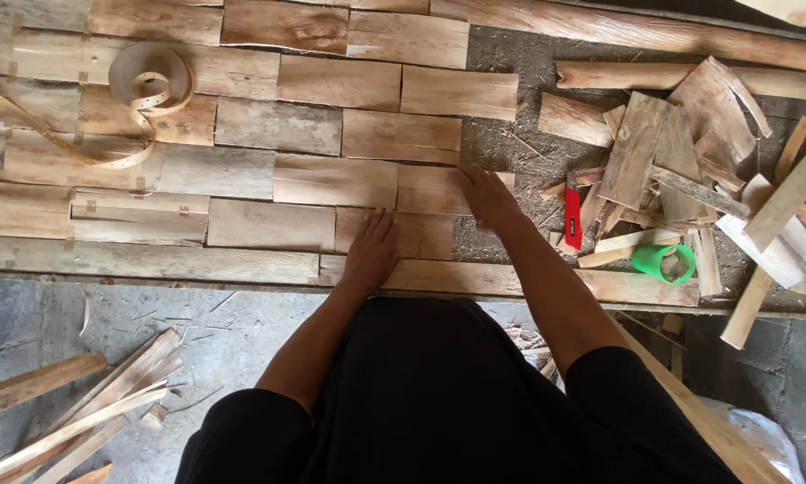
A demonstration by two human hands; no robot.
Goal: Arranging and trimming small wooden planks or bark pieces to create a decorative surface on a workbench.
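The left hand (371,251) lies flat, fingers released, on a thin wood veneer piece (418,235) near the counter's (501,152) near edge. The right hand (485,194) presses open-palmed on the next veneer piece (430,190), just farther away. Both pieces are pale brown, rectangular and rough-grained, set among matching sheets. To the right lie a red utility knife (572,215) and a green tape roll (664,263).

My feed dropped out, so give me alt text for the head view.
Both hands press flat on thin wood sheets: left hand, right hand, laid in rows on a bench. A red knife, green tape roll and scrap pile lie to the right.
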